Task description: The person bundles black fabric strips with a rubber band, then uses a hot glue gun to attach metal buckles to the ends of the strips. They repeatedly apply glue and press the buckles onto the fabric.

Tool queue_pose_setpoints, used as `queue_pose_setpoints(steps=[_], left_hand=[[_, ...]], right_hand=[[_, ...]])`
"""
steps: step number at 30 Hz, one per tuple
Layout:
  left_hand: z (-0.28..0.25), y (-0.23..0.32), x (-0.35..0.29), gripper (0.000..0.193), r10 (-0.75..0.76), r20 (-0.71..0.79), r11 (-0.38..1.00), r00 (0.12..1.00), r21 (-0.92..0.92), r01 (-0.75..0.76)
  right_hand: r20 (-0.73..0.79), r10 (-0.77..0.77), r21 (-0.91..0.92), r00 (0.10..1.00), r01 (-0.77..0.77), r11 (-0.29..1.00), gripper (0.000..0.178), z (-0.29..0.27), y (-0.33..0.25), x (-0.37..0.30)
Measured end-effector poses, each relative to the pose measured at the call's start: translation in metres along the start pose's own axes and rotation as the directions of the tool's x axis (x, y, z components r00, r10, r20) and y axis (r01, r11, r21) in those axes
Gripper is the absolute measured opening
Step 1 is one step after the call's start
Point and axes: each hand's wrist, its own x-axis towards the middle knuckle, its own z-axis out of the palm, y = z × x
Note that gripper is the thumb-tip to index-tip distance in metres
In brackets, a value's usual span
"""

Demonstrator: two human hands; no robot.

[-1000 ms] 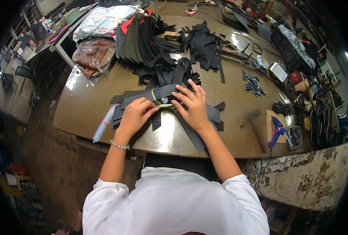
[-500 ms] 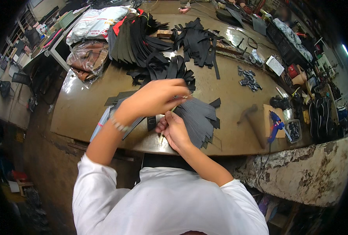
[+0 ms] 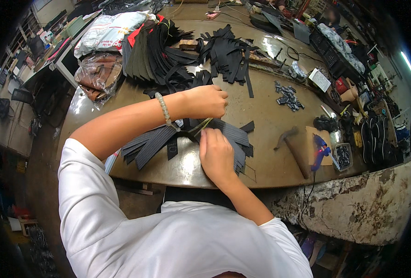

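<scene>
Left hand (image 3: 208,102) clenched high, apparently on the yellow-green tie (image 3: 207,122) — pulled, it seems, to keep the grey strips (image 3: 152,144) gathered. Right hand (image 3: 217,150) curls at their middle, probably steadying; its grip is hidden. The strips fan across the bench (image 3: 265,157).

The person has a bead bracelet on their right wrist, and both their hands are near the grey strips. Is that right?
Almost! The bead bracelet is on the left wrist, not the right; the head view shows it. The left hand and right hand are near the grey strips.
</scene>
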Motion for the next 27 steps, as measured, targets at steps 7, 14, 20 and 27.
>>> queue_pose_setpoints(steps=[7, 14, 20, 27], left_hand=[[0.004, 0.024, -0.007, 0.014, -0.345, 0.017, 0.934, 0.939, -0.097, 0.345], [-0.009, 0.019, -0.053, 0.024, -0.444, 0.494, 0.331, 0.748, -0.685, 0.649], [0.003, 0.044, -0.065, 0.024, -0.419, 0.496, -0.412, 0.760, -0.850, 0.328], [-0.003, 0.064, -0.060, 0.015, -0.686, 0.198, 0.184, 0.700, -0.884, 0.430]], right_hand=[[0.342, -0.266, -0.029, 0.901, 0.293, 0.956, 0.015, 0.031, -0.002, 0.002], [-0.030, -0.260, 0.281, 0.965, 0.258, 0.924, 0.010, -0.016, 0.012, 0.025], [0.080, -0.066, 0.577, 0.995, 0.008, 0.817, 0.018, -0.018, 0.031, 0.045], [0.341, 0.176, 0.721, 0.923, -0.377, 0.581, 0.023, -0.004, 0.045, 0.055]])
